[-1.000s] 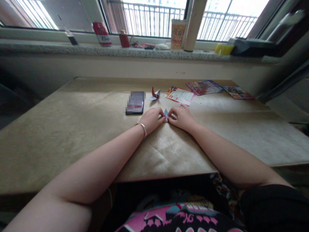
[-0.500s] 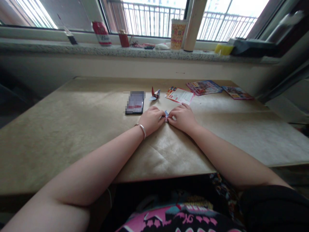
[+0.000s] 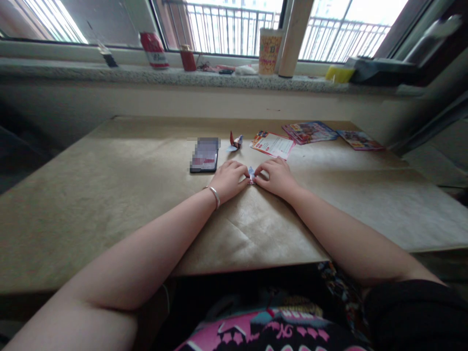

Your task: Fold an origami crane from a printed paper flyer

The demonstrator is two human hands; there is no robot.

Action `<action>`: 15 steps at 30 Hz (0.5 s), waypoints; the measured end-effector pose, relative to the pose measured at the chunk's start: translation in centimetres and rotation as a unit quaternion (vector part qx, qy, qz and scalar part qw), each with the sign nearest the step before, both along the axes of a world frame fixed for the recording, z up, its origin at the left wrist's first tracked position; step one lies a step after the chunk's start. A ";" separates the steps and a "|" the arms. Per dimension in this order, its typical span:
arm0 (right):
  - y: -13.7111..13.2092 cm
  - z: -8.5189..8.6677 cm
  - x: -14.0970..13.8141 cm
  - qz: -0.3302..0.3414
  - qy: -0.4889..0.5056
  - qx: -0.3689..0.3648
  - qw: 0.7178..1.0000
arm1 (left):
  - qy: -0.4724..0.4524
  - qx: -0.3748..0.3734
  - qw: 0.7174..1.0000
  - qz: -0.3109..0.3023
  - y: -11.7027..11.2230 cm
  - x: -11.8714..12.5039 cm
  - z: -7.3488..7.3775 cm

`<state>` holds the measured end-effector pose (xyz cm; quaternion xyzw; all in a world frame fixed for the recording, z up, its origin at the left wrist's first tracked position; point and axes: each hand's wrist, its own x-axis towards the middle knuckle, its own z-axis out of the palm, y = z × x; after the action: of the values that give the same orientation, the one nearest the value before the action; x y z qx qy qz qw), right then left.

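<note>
A small piece of folded paper (image 3: 251, 176), pale blue and white with some red, lies between my hands on the table. My left hand (image 3: 231, 180), with a silver bangle at the wrist, pinches its left side. On the other side my right hand (image 3: 277, 176) holds the right edge between thumb and fingers. The fingertips partly cover the paper, so its exact fold is too small to tell. Just behind stands a folded paper crane (image 3: 236, 142) in red, dark and pale blue.
Left of the crane lies a phone (image 3: 205, 155), its screen partly blurred. A printed card (image 3: 273, 144) lies behind my right hand, with a stack of colourful cards (image 3: 310, 132) and more cards (image 3: 360, 140) farther right. The windowsill holds a red can (image 3: 153, 50) and a patterned cup (image 3: 269, 51).
My fingertips have drawn slightly apart, and more of the folded paper shows between them. My arms, the crane, the phone and the cards have stayed where they were.
</note>
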<state>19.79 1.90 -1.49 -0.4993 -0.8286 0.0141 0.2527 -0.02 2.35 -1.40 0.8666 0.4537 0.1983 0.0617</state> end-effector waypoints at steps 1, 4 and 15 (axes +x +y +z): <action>0.1 0.0 0.0 -0.005 0.005 -0.005 1.000 | 0.003 -0.007 1.000 0.006 -0.1 0.0 0.1; 0.3 -0.1 -0.1 -0.011 0.021 -0.032 0.999 | 0.014 -0.025 0.999 0.017 -0.2 0.2 0.3; 0.1 0.1 -0.3 -0.008 -0.025 -0.034 0.999 | 0.009 -0.047 0.999 -0.002 0.3 0.1 0.0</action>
<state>19.46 2.02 -1.37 -0.5143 -0.8297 0.0281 0.2152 0.11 2.68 -1.35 0.8656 0.4610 0.1689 0.0986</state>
